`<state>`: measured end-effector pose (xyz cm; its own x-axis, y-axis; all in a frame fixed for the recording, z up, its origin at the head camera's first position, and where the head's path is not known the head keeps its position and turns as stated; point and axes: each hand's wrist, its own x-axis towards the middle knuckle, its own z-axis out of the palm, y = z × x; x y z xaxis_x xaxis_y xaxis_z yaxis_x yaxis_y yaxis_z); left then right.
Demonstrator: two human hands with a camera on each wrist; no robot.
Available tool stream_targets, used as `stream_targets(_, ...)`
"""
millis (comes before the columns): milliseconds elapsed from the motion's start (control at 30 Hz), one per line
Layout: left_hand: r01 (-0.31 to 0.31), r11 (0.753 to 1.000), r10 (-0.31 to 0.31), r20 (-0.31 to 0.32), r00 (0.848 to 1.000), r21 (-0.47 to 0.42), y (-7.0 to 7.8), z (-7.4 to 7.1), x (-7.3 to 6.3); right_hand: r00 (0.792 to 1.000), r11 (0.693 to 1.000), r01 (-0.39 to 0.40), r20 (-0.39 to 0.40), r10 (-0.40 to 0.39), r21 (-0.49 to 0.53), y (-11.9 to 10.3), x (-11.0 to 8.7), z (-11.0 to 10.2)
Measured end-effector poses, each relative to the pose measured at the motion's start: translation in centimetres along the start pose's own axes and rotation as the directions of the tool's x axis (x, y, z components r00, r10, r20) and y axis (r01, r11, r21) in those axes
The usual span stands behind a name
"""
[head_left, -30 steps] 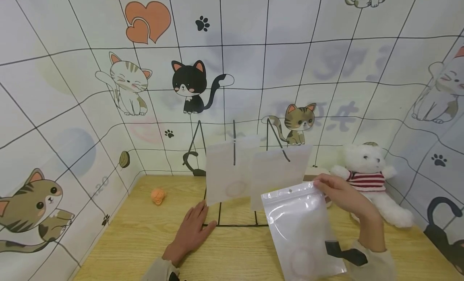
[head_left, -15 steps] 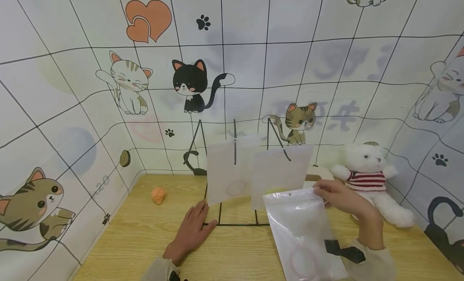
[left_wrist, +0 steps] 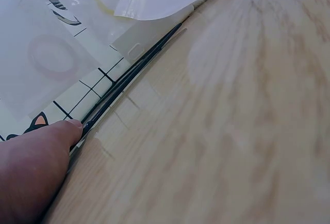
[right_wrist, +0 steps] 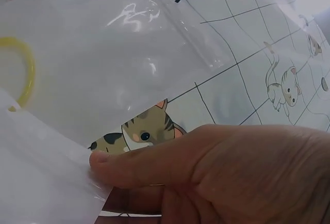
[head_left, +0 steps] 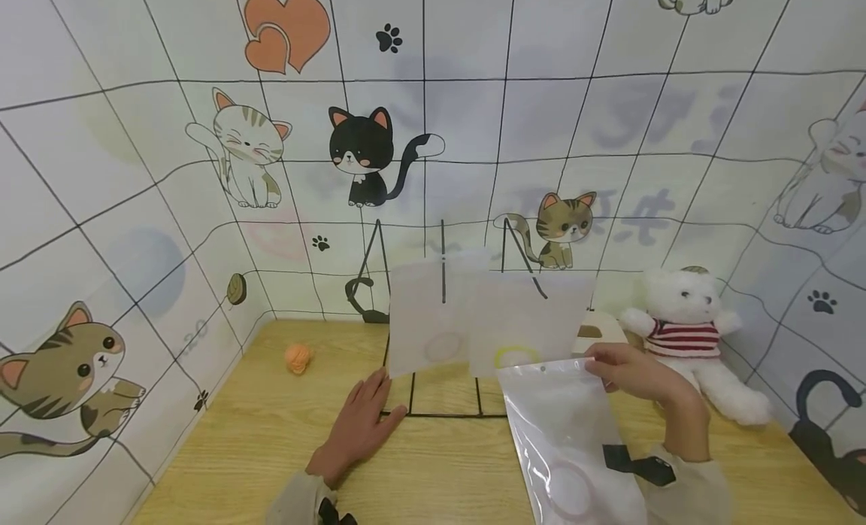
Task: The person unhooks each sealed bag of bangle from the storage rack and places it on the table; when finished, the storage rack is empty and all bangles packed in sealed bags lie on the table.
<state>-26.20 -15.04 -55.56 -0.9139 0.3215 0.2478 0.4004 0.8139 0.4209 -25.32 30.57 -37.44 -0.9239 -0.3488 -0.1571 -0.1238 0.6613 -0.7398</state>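
Observation:
Between thumb and fingers my right hand (head_left: 632, 374) pinches the top right corner of a glossy white zip bag (head_left: 568, 427). The bag hangs down in front of the rack, and a pale pink ring (head_left: 570, 491) shows through its lower part. A black wire rack (head_left: 446, 416) stands behind it. One white bag (head_left: 429, 307) hangs on the rack's middle hook, another white bag (head_left: 528, 314) on the right hook. A yellow ring (right_wrist: 28, 74) shows through the right one. With fingers extended, my left hand (head_left: 357, 427) rests on the table at the rack's front left corner, its thumb (left_wrist: 44, 152) touching the bar.
An orange yarn-like ball (head_left: 298, 358) lies at the left on the wooden table (head_left: 284, 427). At the right sits a white teddy bear (head_left: 683, 344) in a striped shirt. A pale box (head_left: 602, 331) stands behind my right hand. A cat-print cloth (head_left: 460, 119) covers the walls.
The held bag and my right hand have sunk a little, so the yellow ring in the hanging bag shows more fully. My left hand stays at the rack corner. The head view has shifted slightly.

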Motion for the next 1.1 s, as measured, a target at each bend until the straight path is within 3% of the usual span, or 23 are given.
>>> stream_targets(267, -0.004, 1.000, 0.004, 0.022, 1.000, -0.013, -0.1, -0.1, 0.0, 0.998, 0.998, 0.043, 0.042, -0.041, -0.036, 0.5, 0.4, 0.0)
stream_targets(433, -0.008, 1.000, 0.008, 0.018, 1.000, -0.002, -0.1, -0.2, 0.0, 0.999, 0.999, 0.045, 0.000, -0.045, -0.016, 0.8, 0.5, 0.2)
stream_targets(700, -0.007, 1.000, 0.008, 0.015, 1.000, -0.023, 0.3, 0.3, 0.6, 0.988, 0.985, 0.154, -0.045, -0.151, 0.080, 3.0, -0.5, -0.3)
stream_targets(867, -0.006, 1.000, 0.006, 0.003, 1.000, 0.001, 0.3, 0.5, 1.1, 0.983, 0.982, 0.182, -0.025, -0.181, 0.040, 4.0, 0.2, -0.1)
stream_targets(967, -0.009, 1.000, 0.009, -0.008, 1.000, 0.010, 0.2, 0.5, 1.3, 0.965, 0.966, 0.259, -0.034, -0.260, -0.029, 4.9, 0.8, 0.4)
stream_targets(1033, -0.006, 1.000, 0.006, -0.008, 1.000, 0.012, 0.2, 0.5, 1.2, 0.942, 0.943, 0.324, -0.066, -0.329, -0.074, 5.8, 0.7, 0.8)
stream_targets(1100, -0.008, 1.000, 0.008, -0.008, 1.000, 0.007, 0.3, 0.4, 1.1, 0.934, 0.935, 0.338, -0.080, -0.347, -0.105, 7.0, 0.3, 1.0)
